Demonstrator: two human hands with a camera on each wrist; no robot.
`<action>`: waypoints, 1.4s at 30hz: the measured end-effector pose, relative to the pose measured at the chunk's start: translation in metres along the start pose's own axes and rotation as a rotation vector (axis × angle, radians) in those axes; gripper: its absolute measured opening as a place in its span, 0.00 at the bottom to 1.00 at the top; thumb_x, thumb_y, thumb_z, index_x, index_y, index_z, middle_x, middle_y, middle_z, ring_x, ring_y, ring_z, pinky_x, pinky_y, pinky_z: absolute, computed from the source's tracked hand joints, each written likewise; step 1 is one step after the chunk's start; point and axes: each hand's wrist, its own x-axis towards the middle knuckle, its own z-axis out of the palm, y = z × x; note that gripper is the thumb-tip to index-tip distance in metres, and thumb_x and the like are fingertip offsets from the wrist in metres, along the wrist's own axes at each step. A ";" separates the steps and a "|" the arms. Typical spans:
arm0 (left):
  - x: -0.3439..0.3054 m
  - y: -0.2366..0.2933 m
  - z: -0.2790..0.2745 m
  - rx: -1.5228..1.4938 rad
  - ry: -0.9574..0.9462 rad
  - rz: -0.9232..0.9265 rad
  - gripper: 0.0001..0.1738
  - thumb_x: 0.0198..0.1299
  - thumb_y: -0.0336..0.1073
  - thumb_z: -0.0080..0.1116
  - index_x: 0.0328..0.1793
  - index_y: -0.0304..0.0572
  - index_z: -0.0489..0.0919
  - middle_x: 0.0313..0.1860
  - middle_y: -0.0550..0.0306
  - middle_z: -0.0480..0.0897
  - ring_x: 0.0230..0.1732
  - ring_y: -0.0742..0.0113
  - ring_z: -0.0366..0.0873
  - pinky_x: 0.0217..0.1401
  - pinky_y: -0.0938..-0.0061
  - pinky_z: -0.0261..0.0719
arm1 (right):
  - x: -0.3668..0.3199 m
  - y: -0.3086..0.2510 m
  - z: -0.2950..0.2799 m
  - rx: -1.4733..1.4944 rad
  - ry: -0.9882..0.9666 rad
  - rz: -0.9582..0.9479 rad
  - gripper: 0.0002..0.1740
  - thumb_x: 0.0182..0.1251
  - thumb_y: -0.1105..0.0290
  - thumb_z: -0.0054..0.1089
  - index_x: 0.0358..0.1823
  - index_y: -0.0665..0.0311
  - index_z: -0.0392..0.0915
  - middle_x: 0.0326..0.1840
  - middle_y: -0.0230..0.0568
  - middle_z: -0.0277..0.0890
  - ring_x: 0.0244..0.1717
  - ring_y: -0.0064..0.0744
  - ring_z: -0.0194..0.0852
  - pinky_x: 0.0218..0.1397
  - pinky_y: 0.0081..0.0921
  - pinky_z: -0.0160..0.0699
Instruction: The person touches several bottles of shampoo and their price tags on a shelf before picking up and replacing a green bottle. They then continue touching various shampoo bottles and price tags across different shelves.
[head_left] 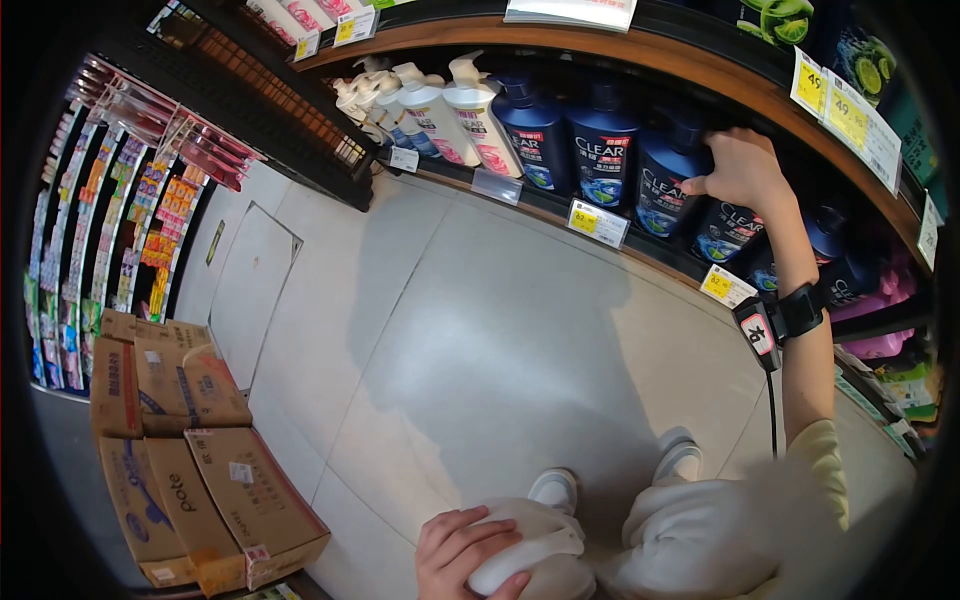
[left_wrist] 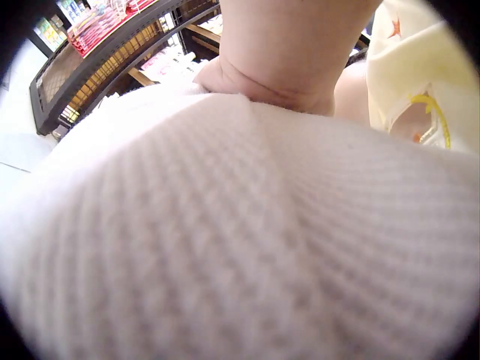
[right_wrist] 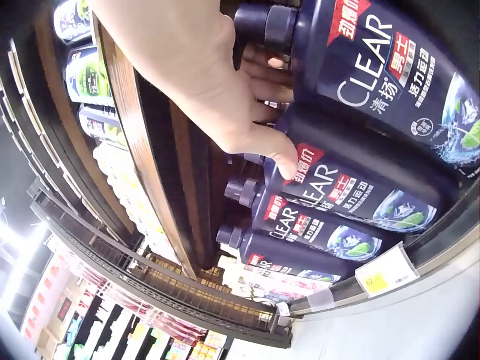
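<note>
On the low shelf stands a row of dark blue pump bottles labelled CLEAR. My right hand (head_left: 745, 175) grips one shampoo bottle (head_left: 662, 190) near its shoulder. In the right wrist view the thumb lies on the front of this shampoo bottle (right_wrist: 367, 184), while the other fingers reach behind it, partly hidden. A neighbouring CLEAR bottle (right_wrist: 390, 75) stands close beside the hand. Down by my legs, my left hand (head_left: 460, 555) rests on the knee (head_left: 530, 548) with relaxed fingers. White ribbed trouser fabric (left_wrist: 195, 240) fills most of the left wrist view.
White pump bottles (head_left: 440, 115) share the shelf at its left end. Price tags (head_left: 598, 222) line the front edge, and an upper shelf board (head_left: 660, 75) overhangs the reaching arm. Stacked cardboard boxes (head_left: 215, 490) stand on the floor at left, near a display rack (head_left: 120, 220).
</note>
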 end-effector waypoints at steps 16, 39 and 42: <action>0.004 0.014 -0.010 -0.058 -0.111 -0.015 0.18 0.43 0.36 0.62 0.42 0.35 0.80 0.43 0.45 0.80 0.50 0.42 0.74 0.56 0.56 0.68 | -0.003 -0.001 0.003 -0.025 0.024 -0.014 0.31 0.44 0.45 0.67 0.39 0.66 0.81 0.38 0.48 0.80 0.46 0.42 0.78 0.51 0.32 0.74; 0.004 0.023 -0.011 -0.009 -0.214 0.030 0.18 0.49 0.36 0.58 0.44 0.31 0.78 0.45 0.41 0.79 0.53 0.38 0.72 0.59 0.53 0.66 | -0.053 -0.051 0.043 0.411 0.418 -0.488 0.09 0.48 0.67 0.63 0.25 0.65 0.77 0.33 0.42 0.74 0.39 0.39 0.69 0.47 0.34 0.65; 0.001 0.020 -0.010 -0.027 -0.178 0.063 0.17 0.47 0.35 0.59 0.43 0.32 0.79 0.45 0.43 0.80 0.53 0.39 0.72 0.58 0.53 0.67 | -0.059 -0.063 0.061 0.585 0.240 -0.448 0.13 0.47 0.69 0.64 0.34 0.66 0.74 0.36 0.44 0.74 0.42 0.42 0.69 0.48 0.36 0.65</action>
